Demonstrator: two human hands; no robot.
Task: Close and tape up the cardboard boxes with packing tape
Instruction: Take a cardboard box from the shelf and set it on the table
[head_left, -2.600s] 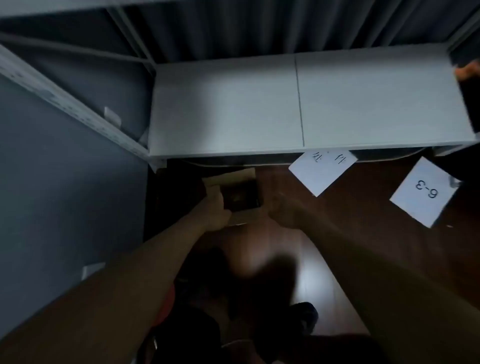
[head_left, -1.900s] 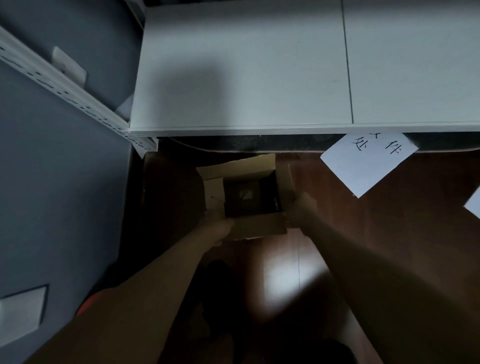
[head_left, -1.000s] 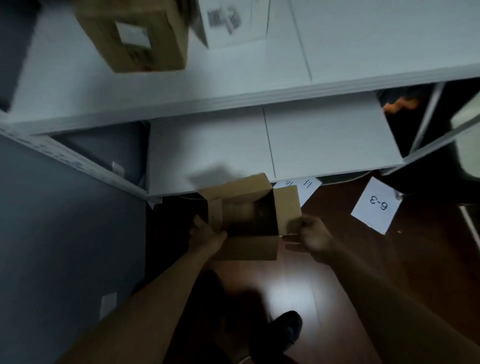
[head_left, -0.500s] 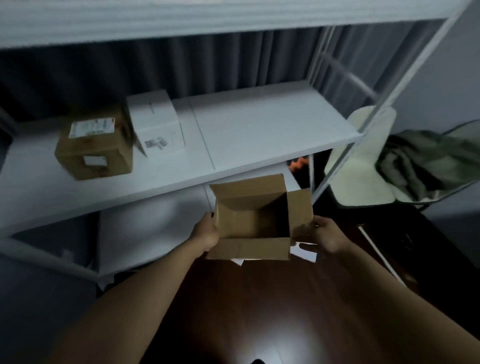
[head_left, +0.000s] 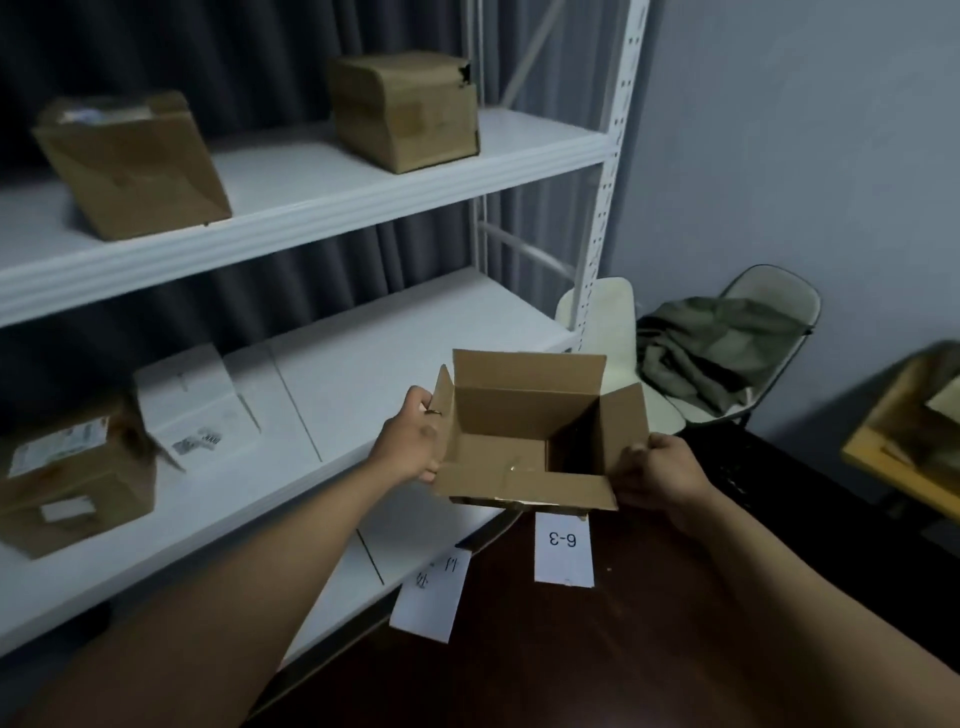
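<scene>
We hold the open cardboard box (head_left: 524, 441) in the air in front of the white shelf (head_left: 332, 395), our left hand (head_left: 410, 441) gripping its left flap, our right hand (head_left: 654, 470) apparently curled around its right wall.

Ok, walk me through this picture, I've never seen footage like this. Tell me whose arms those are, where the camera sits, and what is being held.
There is no machine here. The camera is worn on a person's head and looks forward and down, so the two bare arms are the wearer's own. The left hand and the right hand each have a grip on one side of an open cardboard box, held in the air with all four flaps up. It looks empty. Behind it is a white shelving unit with other cardboard boxes on it. A paper marked 6-3 lies on the dark floor below. To the right is a chair with a green garment on it. No packing tape is visible.
</scene>
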